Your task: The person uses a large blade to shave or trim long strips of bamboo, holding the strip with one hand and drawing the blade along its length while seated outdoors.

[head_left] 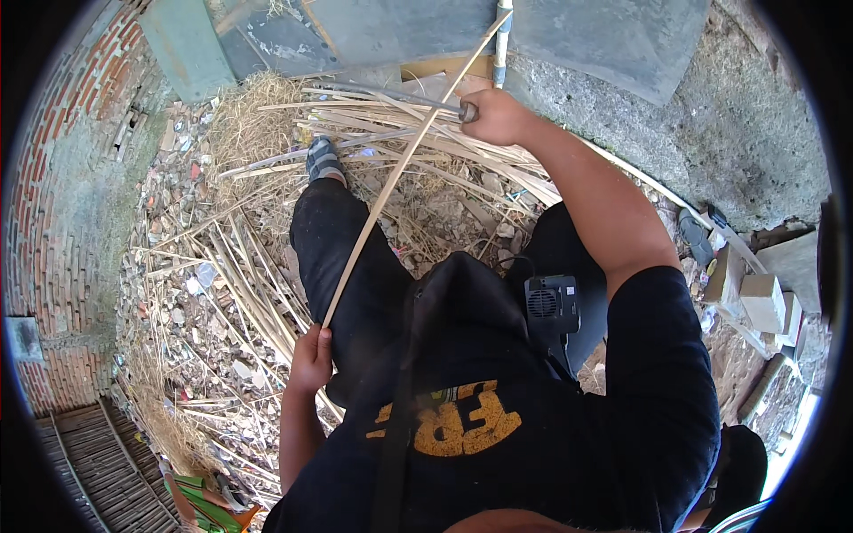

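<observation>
My left hand (pixel 311 360) is closed around the near end of a long, thin, pale bamboo strip (pixel 378 209), beside my left thigh. The strip slants up and away to the right, past my right hand. Out in front, my right hand (pixel 498 117) grips the handle of a long-bladed knife (pixel 404 96), its narrow grey blade pointing left. Strip and blade cross just left of the handle; whether they touch, I cannot tell. Below the blade lies a pile of similar strips (pixel 462 155), with my left foot (pixel 325 160) at its left side.
More strips (pixel 258 275) lie left of my leg on rubble-strewn ground. Dry straw (pixel 253 115) is heaped far left. Grey panels (pixel 613 44) and a pole (pixel 503 53) stand ahead. A black vented device (pixel 551 306) rests by my right thigh. Wooden blocks (pixel 761 302) sit right, a brick wall (pixel 53 178) left.
</observation>
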Demonstrator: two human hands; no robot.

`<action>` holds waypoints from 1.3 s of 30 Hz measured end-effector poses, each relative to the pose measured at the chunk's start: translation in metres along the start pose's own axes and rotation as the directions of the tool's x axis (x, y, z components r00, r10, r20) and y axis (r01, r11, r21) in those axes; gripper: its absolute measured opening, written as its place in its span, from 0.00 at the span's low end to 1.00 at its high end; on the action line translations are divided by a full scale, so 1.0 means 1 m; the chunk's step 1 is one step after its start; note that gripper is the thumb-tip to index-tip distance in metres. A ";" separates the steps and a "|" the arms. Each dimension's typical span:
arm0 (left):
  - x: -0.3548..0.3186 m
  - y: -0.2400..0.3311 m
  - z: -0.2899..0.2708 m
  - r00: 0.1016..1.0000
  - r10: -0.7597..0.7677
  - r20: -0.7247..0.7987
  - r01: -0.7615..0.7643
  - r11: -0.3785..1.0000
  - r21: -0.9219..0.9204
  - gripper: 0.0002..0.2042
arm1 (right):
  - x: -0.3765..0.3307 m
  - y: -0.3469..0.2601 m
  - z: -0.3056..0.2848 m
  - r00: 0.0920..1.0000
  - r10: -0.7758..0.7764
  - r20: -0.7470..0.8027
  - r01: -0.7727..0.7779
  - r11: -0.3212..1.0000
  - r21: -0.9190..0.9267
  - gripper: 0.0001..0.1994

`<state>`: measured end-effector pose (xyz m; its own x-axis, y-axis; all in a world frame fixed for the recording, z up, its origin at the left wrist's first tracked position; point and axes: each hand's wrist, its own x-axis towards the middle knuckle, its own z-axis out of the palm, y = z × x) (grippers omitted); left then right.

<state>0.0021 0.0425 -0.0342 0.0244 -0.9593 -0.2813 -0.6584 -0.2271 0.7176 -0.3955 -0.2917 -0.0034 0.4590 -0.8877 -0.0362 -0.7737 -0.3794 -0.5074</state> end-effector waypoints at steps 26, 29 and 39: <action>0.011 -0.011 0.002 0.994 -0.079 0.078 0.089 0.987 -0.137 0.29 | -0.005 -0.044 0.034 0.985 -0.164 0.061 0.165 0.986 -0.018 0.13; 0.002 -0.009 0.005 0.998 0.021 -0.066 -0.019 1.000 0.023 0.24 | -0.018 -0.062 0.029 0.977 -0.204 0.064 0.210 0.970 -0.118 0.13; 0.001 0.000 0.023 0.970 0.125 -0.210 -0.073 0.968 0.240 0.20 | -0.011 -0.036 0.013 0.992 -0.116 0.042 0.117 0.993 -0.019 0.10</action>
<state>-0.0155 0.0455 -0.0494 0.0994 -0.9938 -0.0490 -0.8197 -0.1097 0.5622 -0.3668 -0.2643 0.0041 0.5640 -0.8256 -0.0132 -0.7225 -0.4857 -0.4920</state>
